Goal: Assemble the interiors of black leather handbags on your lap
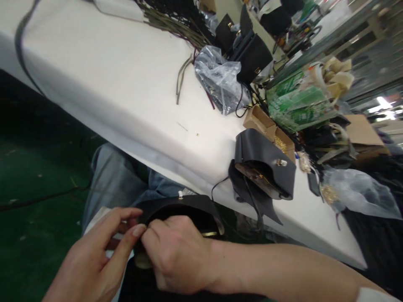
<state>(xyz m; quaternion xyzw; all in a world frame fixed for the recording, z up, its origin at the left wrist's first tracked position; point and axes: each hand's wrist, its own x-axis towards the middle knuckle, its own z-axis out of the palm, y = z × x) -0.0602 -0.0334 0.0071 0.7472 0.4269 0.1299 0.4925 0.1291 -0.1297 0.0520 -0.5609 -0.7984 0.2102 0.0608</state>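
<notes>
A black handbag (pixel 192 204) rests open on my lap, its mouth facing up and a small metal fitting on its rim. At its left end, my left hand (pixel 97 251) has thumb and fingers bent around the bag's edge. My right hand (pixel 176 251) reaches across the bag's opening, fingers curled into a fist close to the left thumb. What sits inside those curled fingers is hidden. A second black handbag (pixel 267 163) lies on the white table (pixel 126 75) with its flap hanging over the edge.
Behind the second bag stands a cardboard box (pixel 260 119) with small gold parts in one compartment. Clear plastic bags (pixel 220 79), dark straps (pixel 181 79), further black bags (pixel 248 54) and a green printed sack (pixel 299 100) crowd the far side. A cable (pixel 22 46) crosses the table's left end.
</notes>
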